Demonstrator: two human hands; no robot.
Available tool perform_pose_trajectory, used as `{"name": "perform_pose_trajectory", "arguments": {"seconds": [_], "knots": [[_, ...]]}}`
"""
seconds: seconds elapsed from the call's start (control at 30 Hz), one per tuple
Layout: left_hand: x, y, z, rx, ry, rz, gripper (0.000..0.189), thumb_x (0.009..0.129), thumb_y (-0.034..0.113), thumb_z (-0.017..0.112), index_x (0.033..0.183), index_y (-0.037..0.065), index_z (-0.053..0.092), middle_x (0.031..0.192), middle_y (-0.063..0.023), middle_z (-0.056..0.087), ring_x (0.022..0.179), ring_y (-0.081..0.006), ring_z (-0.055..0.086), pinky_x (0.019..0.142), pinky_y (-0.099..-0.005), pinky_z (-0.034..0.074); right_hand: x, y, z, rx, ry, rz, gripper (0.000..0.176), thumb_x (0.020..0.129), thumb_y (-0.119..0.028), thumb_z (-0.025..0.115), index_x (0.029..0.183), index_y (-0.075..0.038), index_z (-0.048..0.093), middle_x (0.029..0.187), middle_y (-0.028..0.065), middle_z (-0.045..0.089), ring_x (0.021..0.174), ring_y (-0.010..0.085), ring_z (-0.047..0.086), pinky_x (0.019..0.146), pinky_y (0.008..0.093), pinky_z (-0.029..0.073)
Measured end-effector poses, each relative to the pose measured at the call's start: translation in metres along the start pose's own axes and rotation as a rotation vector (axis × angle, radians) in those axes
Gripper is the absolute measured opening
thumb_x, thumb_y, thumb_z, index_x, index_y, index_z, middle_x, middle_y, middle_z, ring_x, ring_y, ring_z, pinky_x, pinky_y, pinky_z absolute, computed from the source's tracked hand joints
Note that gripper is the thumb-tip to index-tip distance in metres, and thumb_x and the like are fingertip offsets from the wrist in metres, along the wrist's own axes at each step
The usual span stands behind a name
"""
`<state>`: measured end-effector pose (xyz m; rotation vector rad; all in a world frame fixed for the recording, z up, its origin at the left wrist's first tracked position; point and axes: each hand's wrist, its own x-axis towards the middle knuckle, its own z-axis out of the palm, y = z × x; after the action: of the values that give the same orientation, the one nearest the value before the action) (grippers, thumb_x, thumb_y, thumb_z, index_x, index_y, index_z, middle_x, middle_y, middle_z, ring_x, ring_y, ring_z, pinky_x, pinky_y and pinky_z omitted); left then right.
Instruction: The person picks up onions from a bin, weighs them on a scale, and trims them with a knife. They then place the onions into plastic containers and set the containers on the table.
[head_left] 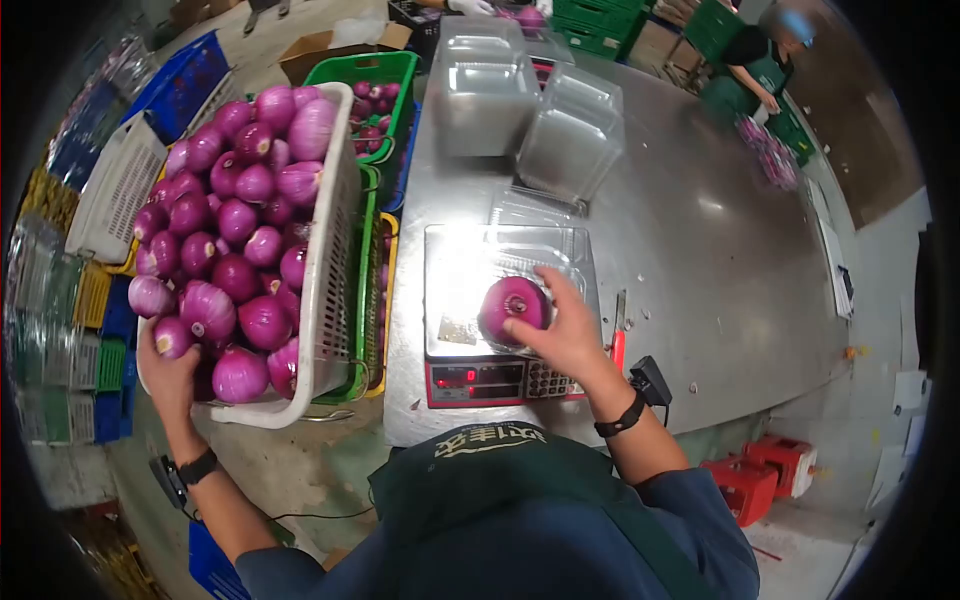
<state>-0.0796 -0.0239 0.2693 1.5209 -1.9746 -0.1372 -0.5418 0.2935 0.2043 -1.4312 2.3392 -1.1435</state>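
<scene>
My right hand (568,335) is closed round a peeled red onion (513,305), thumb and fingers at its sides, above the plate of a digital scale (477,378). A clear plastic tray (548,243) lies on the scale, partly under the onion. The scale's red display reads 0. At the left, my left hand (172,378) grips another red onion (173,338) at the near corner of a white crate (328,300) heaped with peeled red onions (237,275). Some of the left fingers are hidden behind that onion.
Stacks of clear plastic trays (487,95) stand on the metal table (720,290) beyond the scale. A knife with a red handle (618,350) lies right of it. Green crates (365,70) hold more onions. At the far right, a co-worker (755,75) handles a netted bundle (768,155).
</scene>
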Motion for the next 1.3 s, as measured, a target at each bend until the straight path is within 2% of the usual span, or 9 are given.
{"name": "perform_pose_trajectory", "arguments": {"seconds": [0.1,0.2,0.4,0.57,0.63,0.73,1.0,1.13,1.3], "knots": [[-0.01,-0.003,-0.021,-0.476,0.054,-0.21,0.074,0.078,0.013,0.083,0.144,0.003,0.051,0.133,-0.0155,0.059,0.119,-0.0284,0.061,0.106,-0.0389,0.048,-0.003,0.001,-0.028,0.215,0.109,0.197,0.062,0.081,-0.024,0.084,0.131,0.0,0.058,0.124,0.0166,0.063,0.114,0.0287,0.062,0.096,0.0375,0.052],[-0.036,0.054,-0.035,-0.94,-0.002,-0.15,0.074,0.083,0.01,0.08,0.148,0.002,0.045,0.135,-0.0147,0.057,0.121,-0.0275,0.061,0.107,-0.0383,0.049,-0.007,0.014,-0.047,0.305,0.148,0.353,0.052,0.087,-0.019,0.081,0.13,0.001,0.059,0.124,0.0127,0.065,0.11,0.0198,0.063,0.088,0.031,0.053],[-0.094,0.186,0.0,-1.116,-0.257,0.062,0.094,0.065,0.024,0.091,0.146,0.004,0.047,0.135,-0.013,0.056,0.12,-0.0267,0.062,0.102,-0.0388,0.054,-0.019,-0.014,-0.046,1.062,-0.046,0.331,0.036,0.098,-0.013,0.066,0.13,0.001,0.059,0.122,0.0138,0.066,0.098,0.0191,0.069,0.084,0.0307,0.057],[-0.132,0.273,0.054,-1.062,-0.587,0.293,0.086,0.064,0.02,0.093,0.139,0.008,0.053,0.128,-0.0121,0.06,0.116,-0.0245,0.063,0.099,-0.0383,0.053,-0.026,-0.051,-0.036,1.408,-0.44,0.226,0.083,0.094,-0.041,0.069,0.156,-0.001,0.031,0.147,0.0213,0.051,0.12,0.0278,0.063,0.095,0.0397,0.056],[-0.142,0.301,0.074,-0.919,-0.534,0.612,0.084,0.066,0.023,0.093,0.138,0.007,0.053,0.126,-0.0143,0.062,0.116,-0.0287,0.063,0.1,-0.0417,0.05,-0.032,-0.058,-0.036,1.534,-0.415,0.226,0.077,0.093,-0.024,0.067,0.158,-0.005,0.031,0.143,0.0188,0.049,0.123,0.0273,0.059,0.1,0.0398,0.053],[-0.152,0.337,0.084,-0.907,-0.595,0.706,0.084,0.066,0.027,0.093,0.137,0.005,0.055,0.127,-0.0161,0.062,0.116,-0.039,0.057,0.104,-0.0479,0.044,-0.038,-0.06,-0.05,1.459,-0.191,0.351,0.075,0.09,-0.019,0.067,0.156,-0.006,0.034,0.138,0.0163,0.055,0.125,0.0283,0.058,0.102,0.0412,0.052],[-0.175,0.331,0.16,-0.277,-0.525,0.75,0.087,0.067,0.039,0.09,0.139,0.006,0.055,0.131,-0.0166,0.061,0.114,-0.04,0.053,0.105,-0.0508,0.041,-0.059,0.019,-0.088,1.293,0.109,0.423,0.079,0.08,-0.003,0.074,0.15,-0.008,0.039,0.129,0.0119,0.06,0.112,0.0238,0.064,0.097,0.0388,0.055],[-0.173,0.352,0.165,-0.099,-0.478,0.75,0.07,0.064,0.048,0.088,0.118,0.01,0.064,0.109,-0.014,0.067,0.105,-0.0376,0.056,0.093,-0.0491,0.041,-0.056,0.034,-0.064,0.831,0.161,0.298,0.093,0.07,0.0,0.084,0.15,-0.01,0.038,0.127,0.01,0.06,0.107,0.0203,0.066,0.1,0.0344,0.053],[-0.17,0.358,0.185,-0.033,-0.516,0.736,0.058,0.061,0.049,0.087,0.101,0.014,0.064,0.087,-0.0112,0.067,0.092,-0.0345,0.056,0.084,-0.0469,0.039,-0.038,0.035,-0.041,0.324,0.177,0.078,0.079,0.072,-0.009,0.084,0.142,-0.006,0.046,0.128,0.0141,0.061,0.115,0.0231,0.064,0.1,0.0343,0.052]]}}
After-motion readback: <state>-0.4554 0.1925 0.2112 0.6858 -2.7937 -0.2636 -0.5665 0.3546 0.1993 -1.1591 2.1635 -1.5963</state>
